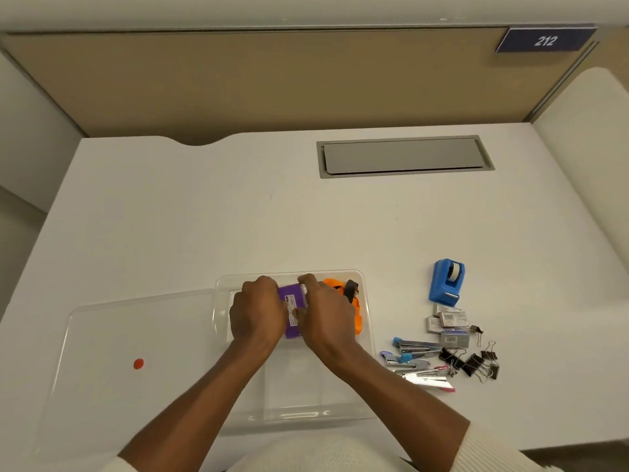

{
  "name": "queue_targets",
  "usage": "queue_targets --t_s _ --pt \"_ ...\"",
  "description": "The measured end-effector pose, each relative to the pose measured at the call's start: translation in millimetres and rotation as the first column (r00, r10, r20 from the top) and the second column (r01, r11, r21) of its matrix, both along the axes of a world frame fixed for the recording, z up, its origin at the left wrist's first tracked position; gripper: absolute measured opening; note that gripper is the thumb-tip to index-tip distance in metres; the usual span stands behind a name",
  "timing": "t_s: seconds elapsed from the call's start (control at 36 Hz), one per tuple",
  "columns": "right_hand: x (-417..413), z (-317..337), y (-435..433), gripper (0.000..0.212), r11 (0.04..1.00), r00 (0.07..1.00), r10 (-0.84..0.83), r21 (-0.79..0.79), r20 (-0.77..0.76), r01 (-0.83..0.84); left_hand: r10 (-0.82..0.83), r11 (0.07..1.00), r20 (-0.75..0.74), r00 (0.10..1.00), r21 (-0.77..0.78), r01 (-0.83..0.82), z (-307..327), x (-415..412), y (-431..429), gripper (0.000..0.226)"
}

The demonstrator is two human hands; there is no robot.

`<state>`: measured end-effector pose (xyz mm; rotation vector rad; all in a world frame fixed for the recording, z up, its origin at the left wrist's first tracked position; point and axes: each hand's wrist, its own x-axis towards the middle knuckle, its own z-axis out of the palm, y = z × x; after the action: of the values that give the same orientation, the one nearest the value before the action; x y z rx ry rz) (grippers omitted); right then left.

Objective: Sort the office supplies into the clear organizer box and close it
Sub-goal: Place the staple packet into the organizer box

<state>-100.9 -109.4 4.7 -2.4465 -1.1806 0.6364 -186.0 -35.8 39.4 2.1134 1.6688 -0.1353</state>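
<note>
The clear organizer box [369,338] sits open at the near middle of the white desk. Both hands are inside its far part. My left hand [257,311] and my right hand [326,311] grip a purple tape dispenser [292,306] from either side. An orange tape dispenser [354,301] lies in the box just right of it. The box's clear lid [136,335], with a red dot, lies flat to the left. A blue tape dispenser [446,282], staple boxes [449,323], staplers [413,357] and black binder clips [473,362] lie on the desk to the right.
A grey cable hatch [405,156] is set into the far desk. A tan partition [258,83] stands behind it, with a blue "212" sign [545,40] at its top right. The desk's front edge is close to my body.
</note>
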Motion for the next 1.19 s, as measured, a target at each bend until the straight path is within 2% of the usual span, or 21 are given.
queue_targets --t_s 0.11,0.19,0.28,0.36,0.44,0.53,0.64,0.72,0.83,0.97,1.14,1.19 --pt "-5.6 -5.0 0.9 0.068 0.999 0.998 0.031 -0.023 0.052 -0.030 -0.036 0.999 -0.049 0.998 0.017 0.037 -0.1 2.9 -1.9 0.046" --pt "-3.2 -5.5 1.9 0.065 0.999 0.999 0.025 -0.046 0.032 -0.024 -0.037 0.998 -0.089 0.995 0.037 0.041 0.4 -1.1 -1.8 0.048" --pt "0.7 -1.7 3.3 0.066 0.999 0.999 -0.039 -0.039 -0.021 0.038 -0.034 0.995 -0.108 0.994 0.092 0.044 -0.2 -11.4 0.0 0.037" --pt "3.3 7.8 2.5 0.049 0.996 0.998 -0.065 0.054 0.006 0.065 -0.011 0.989 -0.100 0.995 0.143 0.025 -4.7 -23.5 2.3 0.021" --pt "7.5 18.4 1.1 0.033 0.992 0.993 -0.049 0.123 0.104 0.036 0.030 0.995 -0.047 0.998 0.099 -0.025 -11.9 -31.9 4.1 0.023" --pt "7.1 24.1 3.4 0.025 0.997 0.985 0.006 0.073 0.172 -0.019 0.052 0.999 0.011 0.999 -0.001 -0.052 -16.7 -36.0 3.3 0.022" --pt "-7.9 21.1 9.5 0.016 0.986 0.953 0.166 -0.026 0.255 -0.165 0.078 0.997 0.070 0.994 -0.025 -0.077 -20.0 -40.3 0.4 0.015" --pt "-21.7 13.7 14.0 0.021 0.958 0.913 0.282 -0.137 0.295 -0.252 0.094 0.994 0.127 0.987 -0.068 -0.086 -21.7 -44.0 1.8 0.008" --pt "-33.4 5.8 19.7 0.025 0.933 0.899 0.353 -0.162 0.259 -0.320 0.112 0.986 0.203 0.973 -0.145 -0.084 -22.3 -51.3 6.0 0.010" --pt "-24.3 -1.4 15.9 0.018 0.935 0.919 0.335 -0.198 0.210 -0.295 0.175 0.965 0.275 0.945 -0.236 -0.110 -24.7 -60.5 9.0 0.015" --pt "-5.1 -4.7 10.8 0.028 0.936 0.904 0.339 -0.187 0.259 -0.298 0.175 0.970 0.261 0.949 -0.212 -0.121 -27.4 -61.1 8.1 0.017" --pt "-3.8 -3.9 12.0 0.024 0.929 0.894 0.357 -0.205 0.269 -0.309 0.169 0.972 0.252 0.953 -0.204 -0.119 -27.5 -59.2 9.0 0.015"
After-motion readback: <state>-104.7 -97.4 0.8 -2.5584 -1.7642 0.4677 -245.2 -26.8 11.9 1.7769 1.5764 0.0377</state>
